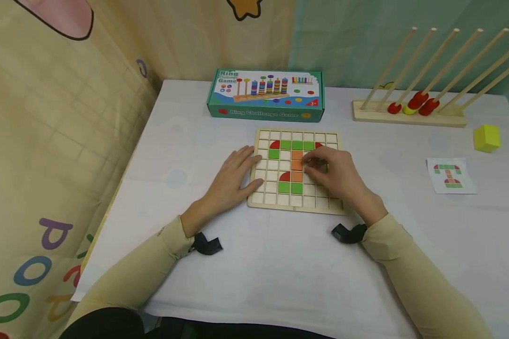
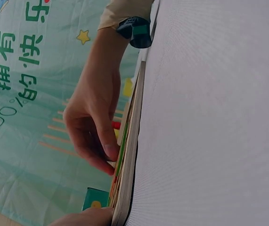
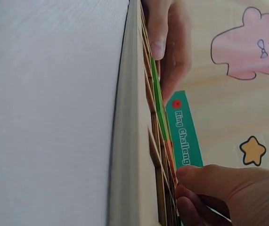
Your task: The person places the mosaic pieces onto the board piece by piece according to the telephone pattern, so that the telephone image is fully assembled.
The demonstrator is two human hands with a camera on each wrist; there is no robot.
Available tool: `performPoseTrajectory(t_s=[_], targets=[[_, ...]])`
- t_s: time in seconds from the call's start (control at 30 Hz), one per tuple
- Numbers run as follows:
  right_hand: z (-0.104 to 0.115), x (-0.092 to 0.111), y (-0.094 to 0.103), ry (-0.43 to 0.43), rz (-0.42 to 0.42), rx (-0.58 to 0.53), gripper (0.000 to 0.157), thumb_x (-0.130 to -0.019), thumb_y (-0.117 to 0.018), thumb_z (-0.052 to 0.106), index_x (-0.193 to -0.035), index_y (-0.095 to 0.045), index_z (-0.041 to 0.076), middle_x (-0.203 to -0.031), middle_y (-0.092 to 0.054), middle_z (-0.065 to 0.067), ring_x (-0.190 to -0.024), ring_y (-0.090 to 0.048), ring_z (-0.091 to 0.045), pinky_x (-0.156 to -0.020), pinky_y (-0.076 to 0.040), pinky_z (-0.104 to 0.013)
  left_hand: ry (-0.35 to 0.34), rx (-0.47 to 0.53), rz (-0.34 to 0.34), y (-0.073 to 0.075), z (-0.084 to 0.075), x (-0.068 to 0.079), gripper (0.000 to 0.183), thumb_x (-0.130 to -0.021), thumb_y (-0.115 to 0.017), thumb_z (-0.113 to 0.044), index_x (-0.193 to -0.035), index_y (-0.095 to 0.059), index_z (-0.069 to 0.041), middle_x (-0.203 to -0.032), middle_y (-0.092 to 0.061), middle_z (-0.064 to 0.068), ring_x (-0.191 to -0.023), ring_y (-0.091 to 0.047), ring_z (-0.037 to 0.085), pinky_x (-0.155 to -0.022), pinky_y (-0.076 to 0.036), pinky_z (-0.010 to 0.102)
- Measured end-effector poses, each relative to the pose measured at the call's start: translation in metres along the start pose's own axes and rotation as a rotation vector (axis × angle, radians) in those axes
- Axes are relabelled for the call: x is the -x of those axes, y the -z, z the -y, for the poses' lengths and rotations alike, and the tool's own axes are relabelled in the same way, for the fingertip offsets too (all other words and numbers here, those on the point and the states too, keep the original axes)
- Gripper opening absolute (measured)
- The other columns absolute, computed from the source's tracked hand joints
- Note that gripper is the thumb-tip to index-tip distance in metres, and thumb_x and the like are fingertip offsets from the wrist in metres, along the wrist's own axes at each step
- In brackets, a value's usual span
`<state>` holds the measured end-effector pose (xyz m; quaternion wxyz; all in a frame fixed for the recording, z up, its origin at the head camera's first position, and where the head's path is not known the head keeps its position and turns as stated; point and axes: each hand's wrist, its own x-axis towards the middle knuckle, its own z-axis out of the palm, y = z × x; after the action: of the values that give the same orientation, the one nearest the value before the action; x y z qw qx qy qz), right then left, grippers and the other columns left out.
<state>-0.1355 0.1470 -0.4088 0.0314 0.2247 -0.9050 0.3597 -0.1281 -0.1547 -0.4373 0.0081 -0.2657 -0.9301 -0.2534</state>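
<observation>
A square wooden grid board (image 1: 271, 205) lies on the table with green, orange and red tiles set in some of its cells. Orange tiles (image 1: 297, 165) form a column, with green tiles (image 1: 283, 187) below it and more along the top. My left hand (image 1: 229, 181) rests at the board's left edge, fingers and thumb spread over the rim. Over the board's right half is my right hand (image 1: 337, 172), thumb and fingers bent close together beside the orange column. Whether a tile sits between those fingertips is hidden, also in both wrist views.
A Ring Challenge Game box (image 1: 265, 96) lies behind the board. At the back right stands a wooden peg rack (image 1: 409, 117) with red and yellow pieces at its base. To the right are a yellow block (image 1: 486, 138) and a printed pattern card (image 1: 451, 176).
</observation>
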Motion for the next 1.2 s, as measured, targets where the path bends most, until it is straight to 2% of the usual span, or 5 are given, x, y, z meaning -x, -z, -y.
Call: performPoseTrajectory(t_s=[0.27, 0.57, 0.8, 0.93, 1.2], targets=[[0.0009, 0.0017, -0.0055, 0.023, 0.011, -0.027, 0.017, -0.092, -0.081, 0.007, -0.109, -0.077, 0.010, -0.103, -0.076, 0.000, -0.090, -0.070, -0.012, -0.082, -0.062, -0.034, -0.001, -0.009, 0.006, 0.0000, 0.0022, 0.0035, 0.063, -0.102, -0.066, -0.038, -0.155, -0.049, -0.009, -0.171, -0.033, 0.014, -0.163, -0.021, 0.028, -0.135, -0.012, 0.047], [0.0011, -0.0009, -0.0073, 0.038, -0.009, -0.020, 0.024, -0.095, -0.077, 0.007, -0.119, -0.076, 0.005, -0.122, -0.075, -0.010, -0.108, -0.072, -0.026, -0.094, -0.060, -0.046, -0.010, -0.007, -0.023, 0.0050, -0.0001, 0.0071, 0.062, -0.102, -0.067, -0.038, -0.153, -0.050, -0.007, -0.169, -0.036, 0.016, -0.162, -0.023, 0.030, -0.134, -0.013, 0.049], [0.0048, -0.0003, -0.0098, 0.056, -0.008, -0.035, 0.016, -0.094, -0.079, 0.006, -0.109, -0.078, 0.008, -0.105, -0.078, -0.003, -0.097, -0.073, -0.019, -0.090, -0.062, -0.042, -0.001, -0.010, -0.015, 0.0020, 0.0019, 0.0071, 0.062, -0.103, -0.065, -0.039, -0.154, -0.050, -0.008, -0.170, -0.035, 0.014, -0.162, -0.022, 0.029, -0.134, -0.013, 0.048], [0.0060, 0.0020, -0.0104, 0.058, 0.000, -0.054, 0.015, -0.094, -0.079, 0.008, -0.109, -0.079, 0.010, -0.104, -0.078, -0.002, -0.099, -0.074, -0.018, -0.093, -0.062, -0.042, -0.001, -0.009, -0.009, -0.0003, 0.0021, 0.0042, 0.062, -0.103, -0.064, -0.039, -0.154, -0.049, -0.009, -0.170, -0.034, 0.013, -0.163, -0.021, 0.028, -0.135, -0.013, 0.047], [0.0022, 0.0026, -0.0009, 0.076, -0.112, -0.007, 0.012, -0.094, -0.077, 0.004, -0.106, -0.079, 0.007, -0.101, -0.078, -0.005, -0.088, -0.072, -0.019, -0.080, -0.058, -0.037, 0.001, -0.011, -0.004, -0.0010, 0.0001, 0.0004, 0.062, -0.103, -0.064, -0.040, -0.154, -0.050, -0.009, -0.171, -0.034, 0.013, -0.163, -0.021, 0.028, -0.135, -0.012, 0.045]])
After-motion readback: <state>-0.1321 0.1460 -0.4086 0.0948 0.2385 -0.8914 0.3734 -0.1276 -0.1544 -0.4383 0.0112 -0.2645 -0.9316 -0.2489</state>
